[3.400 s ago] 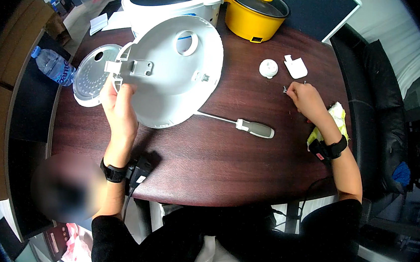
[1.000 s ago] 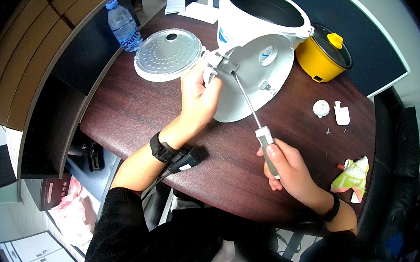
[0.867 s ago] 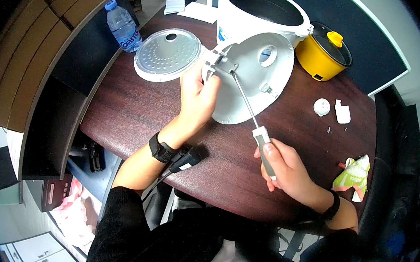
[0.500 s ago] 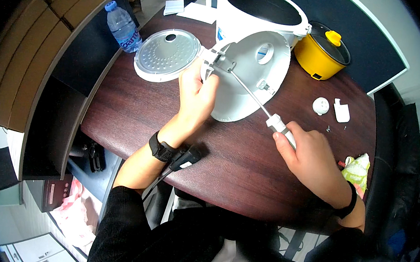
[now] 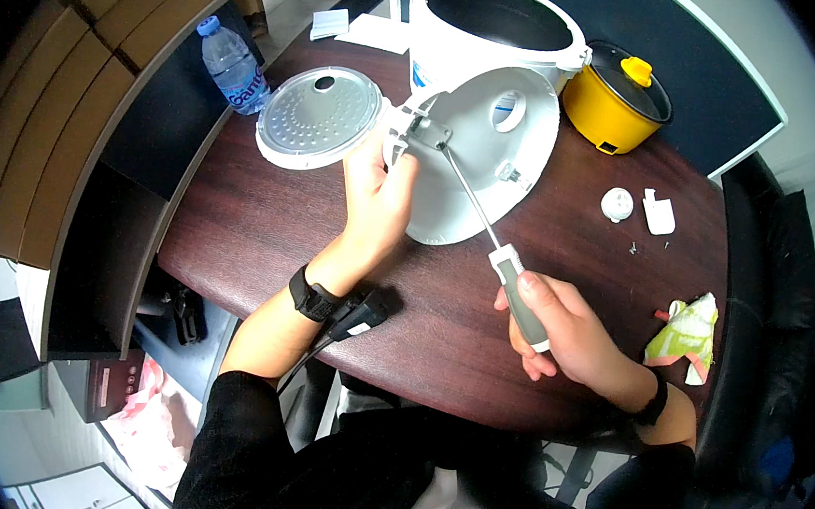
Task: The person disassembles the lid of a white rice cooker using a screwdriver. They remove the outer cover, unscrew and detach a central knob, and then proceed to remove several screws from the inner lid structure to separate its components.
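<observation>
A white domed appliance lid (image 5: 471, 197) stands tilted, its hollow inner side facing me. My left hand (image 5: 378, 203) is closed around the hinge end of this lid. In my right hand (image 5: 575, 337) is a screwdriver (image 5: 521, 308) with a grey and white handle, its thumb along the handle and the fingers loosely beneath. The screwdriver's long shaft slants up to a small metal hinge plate (image 5: 430, 133) inside the lid, where the tip meets it. Whether a screw sits under the tip is too small to tell. Beside my left hand lies a round perforated inner cover (image 5: 318, 116).
Behind the lid stands a white cooker body (image 5: 501, 15), with a yellow pot (image 5: 614, 108) to its right. A round white cap (image 5: 616, 204), a white plastic piece (image 5: 658, 213) and tiny screws (image 5: 634, 247) lie right. Also around are a water bottle (image 5: 233, 65), crumpled wrapper (image 5: 686, 337) and black plug (image 5: 363, 314).
My right hand has moved left and down, and its grip has loosened, baring more of the screwdriver handle. The shaft stands steeper. My left hand keeps its hold on the lid.
</observation>
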Tool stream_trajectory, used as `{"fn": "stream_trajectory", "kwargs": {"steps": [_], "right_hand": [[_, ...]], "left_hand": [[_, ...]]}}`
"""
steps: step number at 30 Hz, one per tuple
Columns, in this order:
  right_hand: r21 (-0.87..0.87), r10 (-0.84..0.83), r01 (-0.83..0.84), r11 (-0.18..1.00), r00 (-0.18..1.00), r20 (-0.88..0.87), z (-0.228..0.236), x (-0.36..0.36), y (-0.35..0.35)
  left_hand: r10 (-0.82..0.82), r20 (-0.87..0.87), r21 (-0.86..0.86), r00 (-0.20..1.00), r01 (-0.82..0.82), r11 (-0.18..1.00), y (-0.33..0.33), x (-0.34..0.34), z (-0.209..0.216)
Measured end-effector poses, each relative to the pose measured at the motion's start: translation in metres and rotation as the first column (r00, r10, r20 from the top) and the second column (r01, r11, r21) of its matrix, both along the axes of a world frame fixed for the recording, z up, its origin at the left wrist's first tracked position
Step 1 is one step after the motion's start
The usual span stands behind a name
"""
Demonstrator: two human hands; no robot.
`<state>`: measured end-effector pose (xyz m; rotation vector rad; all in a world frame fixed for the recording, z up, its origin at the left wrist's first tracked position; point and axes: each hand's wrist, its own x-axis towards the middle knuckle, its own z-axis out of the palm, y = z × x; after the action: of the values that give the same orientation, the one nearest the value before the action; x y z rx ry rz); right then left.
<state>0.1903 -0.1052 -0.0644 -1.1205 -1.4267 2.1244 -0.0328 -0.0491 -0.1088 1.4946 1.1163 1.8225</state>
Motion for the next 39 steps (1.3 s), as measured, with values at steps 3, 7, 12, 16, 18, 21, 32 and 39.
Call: {"fn": "stream_trajectory", "kwargs": {"steps": [3, 7, 12, 16, 18, 21, 32, 39], "right_hand": [[0.072, 0.012, -0.016, 0.997, 0.998, 0.057, -0.004, -0.005, -0.001], [0.746, -0.203, -0.257, 0.614, 0.862, 0.464, -0.008, 0.005, 0.017], [0.727, -0.546, -0.657, 0.199, 0.542, 0.639, 0.022, 0.008, 0.025], [0.693, -0.65, -0.719, -0.058, 0.554, 0.52, 0.049, 0.012, 0.04], [0.723, -0.609, -0.69, 0.008, 0.57, 0.551, 0.049, 0.012, 0.043], [0.763, -0.388, -0.569, 0.306, 0.657, 0.646, 0.033, 0.014, 0.038], [0.33, 0.042, -0.133, 0.935, 0.962, 0.269, 0.0, 0.001, 0.021], [0.74, -0.516, -0.622, 0.257, 0.559, 0.649, 0.029, 0.001, 0.027]], "left_hand": [[0.002, 0.002, 0.009, 1.0, -0.002, 1.0, 0.001, -0.001, -0.003], [0.019, -0.035, 0.008, 0.999, -0.018, 1.0, 0.001, -0.003, 0.0], [0.05, -0.091, -0.026, 0.995, -0.052, 0.998, -0.001, -0.007, -0.003], [0.043, -0.076, 0.004, 0.996, -0.043, 0.999, 0.001, -0.005, -0.002], [0.051, -0.073, 0.004, 0.996, -0.051, 0.999, 0.001, -0.006, -0.002], [0.036, -0.063, 0.0, 0.997, -0.037, 0.999, 0.0, -0.005, 0.003], [0.025, -0.009, -0.021, 1.0, -0.025, 0.999, 0.0, -0.002, 0.002], [0.038, -0.033, -0.037, 0.999, -0.039, 0.999, 0.0, -0.006, -0.001]]}}
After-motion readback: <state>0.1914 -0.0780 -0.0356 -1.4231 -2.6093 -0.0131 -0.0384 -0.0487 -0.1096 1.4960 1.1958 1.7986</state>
